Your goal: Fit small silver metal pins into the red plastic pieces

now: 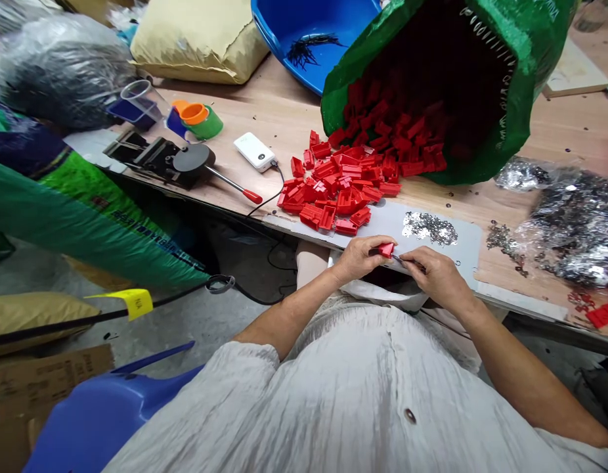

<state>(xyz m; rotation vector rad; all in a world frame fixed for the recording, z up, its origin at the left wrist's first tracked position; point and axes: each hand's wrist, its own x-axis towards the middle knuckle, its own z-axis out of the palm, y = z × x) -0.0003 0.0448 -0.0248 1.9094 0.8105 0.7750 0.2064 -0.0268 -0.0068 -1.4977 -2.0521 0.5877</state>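
Observation:
My left hand (359, 259) pinches a small red plastic part (385, 249) at the table's front edge. From the right, my right hand (434, 272) grips a thin dark tool (401, 261) whose tip points at the red part. I cannot tell what kind of tool it is, since my fingers cover most of it. Just beyond my hands, a pile of similar red plastic parts (341, 180) spills out of a green sack (518, 105). Small shiny metal pieces (429, 228) lie on a grey sheet (464, 243) near my right hand.
A hand press (161, 157) with a red-tipped lever stands left, near a white power bank (255, 152) with a cable. Behind are a blue basin (279, 39) and a beige sack (195, 39). Bagged metal pieces (580, 223) lie right. Below my hands hangs a white bag (377, 293).

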